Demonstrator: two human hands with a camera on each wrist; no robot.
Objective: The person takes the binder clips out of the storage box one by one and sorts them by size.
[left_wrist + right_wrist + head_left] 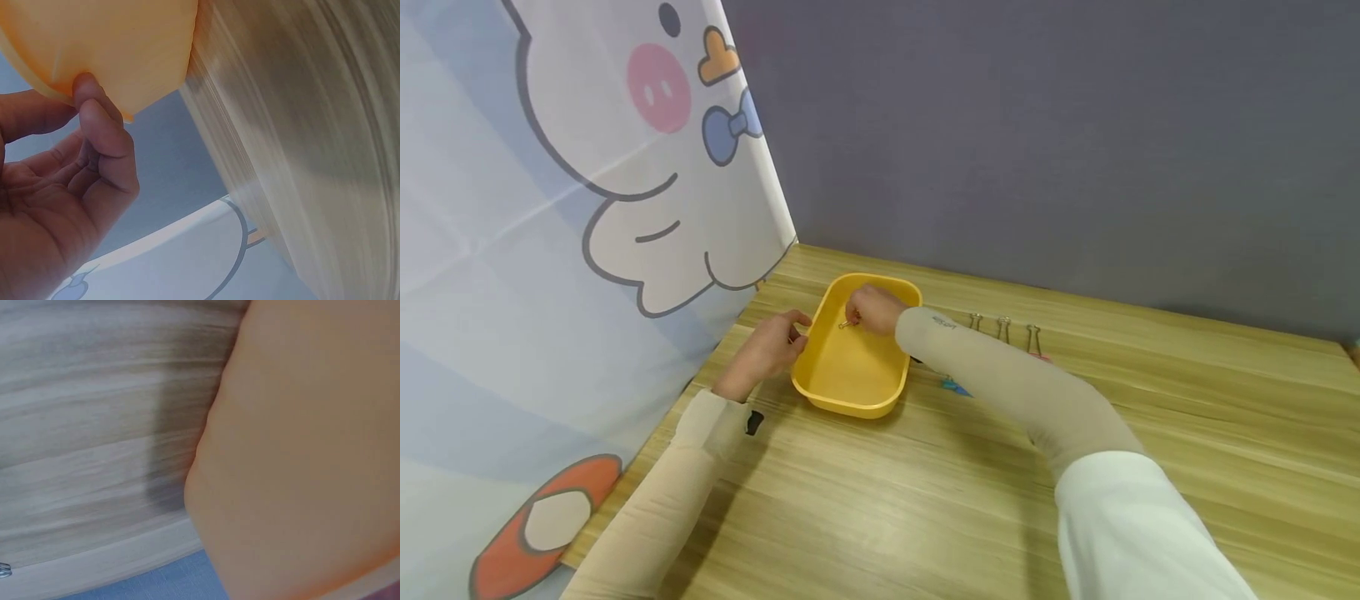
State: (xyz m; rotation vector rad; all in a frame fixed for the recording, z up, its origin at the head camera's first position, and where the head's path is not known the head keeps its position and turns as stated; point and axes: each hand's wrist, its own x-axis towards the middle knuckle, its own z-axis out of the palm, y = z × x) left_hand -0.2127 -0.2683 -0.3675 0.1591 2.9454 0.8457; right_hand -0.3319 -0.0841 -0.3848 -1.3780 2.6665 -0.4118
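A yellow plastic bin (850, 379) with rounded corners stands on the wooden table. My left hand (767, 350) is at its left side; in the left wrist view, the thumb and curled fingers of that hand (69, 175) pinch the rim of the bin (137, 44). Inside the bin, low over the floor, my right hand (876, 310) grips a binder clip (847, 324). Only silver wire of that clip shows, the rest being hidden by the fingers. The right wrist view is mostly filled by the outer wall of the bin (300, 437).
Right of the bin, several binder clips lie on the table (880, 500), partly covered by my right forearm. Among them are a blue clip (957, 387) and a pink clip (1040, 357). A grey partition (1037, 150) rises behind, and a cartoon-printed cloth (550, 333) hangs at the left.
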